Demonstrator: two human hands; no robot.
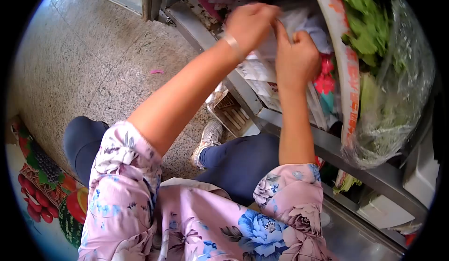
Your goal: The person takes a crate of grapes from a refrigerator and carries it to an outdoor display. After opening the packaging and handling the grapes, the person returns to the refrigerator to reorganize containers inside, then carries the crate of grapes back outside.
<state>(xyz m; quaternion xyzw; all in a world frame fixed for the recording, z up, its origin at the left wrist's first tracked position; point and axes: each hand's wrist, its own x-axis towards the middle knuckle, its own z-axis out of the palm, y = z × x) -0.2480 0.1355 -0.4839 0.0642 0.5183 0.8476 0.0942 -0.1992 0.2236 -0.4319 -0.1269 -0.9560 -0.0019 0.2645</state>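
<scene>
Both hands meet above an open metal-framed compartment full of bagged goods. My left hand [252, 26], with a band at the wrist, is closed and slightly smeared by motion. Beside it my right hand [298, 57] is closed too, thumb and fingers pinched. They appear to grip the gathered top of a thin whitish plastic bag [304, 20]; the exact grip is hidden by the fingers. Below and right of my right hand lies packaging with a red flower print [325, 78]. A clear plastic bag of leafy green vegetables [374, 73] stands at the right.
A white strip with orange lettering [351, 78] runs along the vegetables. The metal frame [327, 144] crosses below my forearms. A slatted plastic basket [231, 113] sits on the speckled floor [93, 64], near a shoe [208, 141]. A fruit-printed surface [47, 191] is at lower left.
</scene>
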